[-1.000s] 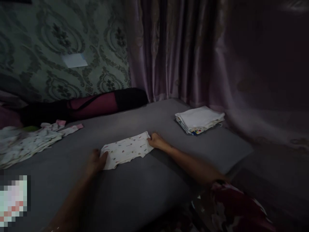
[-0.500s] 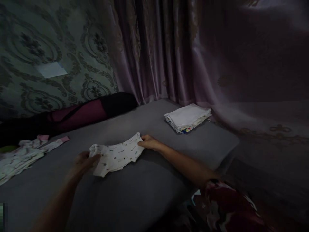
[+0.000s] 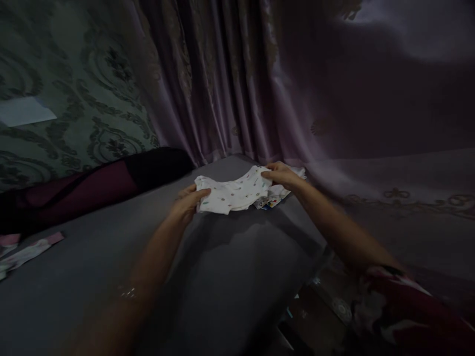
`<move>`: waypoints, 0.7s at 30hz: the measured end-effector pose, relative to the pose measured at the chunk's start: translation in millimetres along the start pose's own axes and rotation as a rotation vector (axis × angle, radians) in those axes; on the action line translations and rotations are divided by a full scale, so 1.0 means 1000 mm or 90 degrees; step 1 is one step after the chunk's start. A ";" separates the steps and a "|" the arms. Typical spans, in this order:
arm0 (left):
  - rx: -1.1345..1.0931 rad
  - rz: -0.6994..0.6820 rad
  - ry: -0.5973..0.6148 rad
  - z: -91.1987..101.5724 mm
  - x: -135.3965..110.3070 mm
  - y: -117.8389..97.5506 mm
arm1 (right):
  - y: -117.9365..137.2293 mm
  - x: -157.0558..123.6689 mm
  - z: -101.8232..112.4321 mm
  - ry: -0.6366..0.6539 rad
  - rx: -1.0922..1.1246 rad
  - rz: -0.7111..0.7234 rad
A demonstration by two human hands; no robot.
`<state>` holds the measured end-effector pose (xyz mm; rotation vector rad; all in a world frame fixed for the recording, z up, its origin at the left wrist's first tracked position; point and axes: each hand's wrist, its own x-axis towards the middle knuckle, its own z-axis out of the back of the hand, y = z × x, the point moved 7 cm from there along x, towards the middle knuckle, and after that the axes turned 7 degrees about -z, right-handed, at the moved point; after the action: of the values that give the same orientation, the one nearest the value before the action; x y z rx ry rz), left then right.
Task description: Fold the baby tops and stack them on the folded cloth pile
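Stretched between my two hands is a small white printed piece of clothing [image 3: 233, 193], its exact kind unclear, with little coloured figures on it. My left hand [image 3: 188, 200] pinches its left end, thumb on top. At the opposite end my right hand [image 3: 280, 175] grips the corner between thumb and fingers. The cloth hangs above the grey mattress and sags in the middle. Partly hidden behind it and my right hand lies a stack of folded clothes [image 3: 276, 197], with a coloured print showing at its lower edge.
Pink-cuffed white clothing [image 3: 33, 252] lies on the left of the grey mattress [image 3: 222, 277]. A long black and maroon bundle [image 3: 100, 180] runs along the patterned wall. Purple curtains [image 3: 222, 89] hang behind. The mattress edge drops off at the lower right.
Both hands have carried the printed cloth right and away from me, from the middle of the mattress to the folded stack, which it now partly covers. The view has turned right.
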<state>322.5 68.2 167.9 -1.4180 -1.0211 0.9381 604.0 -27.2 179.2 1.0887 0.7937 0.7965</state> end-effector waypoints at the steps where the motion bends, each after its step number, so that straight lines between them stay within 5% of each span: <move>1: -0.046 0.002 0.025 -0.019 0.007 0.003 | 0.001 0.007 0.018 -0.034 -0.009 -0.006; 5: -0.148 -0.007 0.060 -0.081 0.032 0.016 | 0.001 0.033 0.075 -0.135 -0.046 -0.030; 10: -0.169 0.010 0.047 -0.134 0.053 0.040 | -0.008 0.059 0.115 -0.215 -0.157 -0.069; 16: -0.196 0.059 0.019 -0.173 0.060 0.060 | -0.020 0.088 0.145 -0.259 -0.324 -0.054; 21: -0.218 0.107 0.020 -0.192 0.056 0.079 | -0.023 0.093 0.154 -0.344 -0.491 0.047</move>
<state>528.5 58.7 105.4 -1.8203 -1.0876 0.8857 785.1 -21.1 183.7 0.5789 -0.0344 0.7260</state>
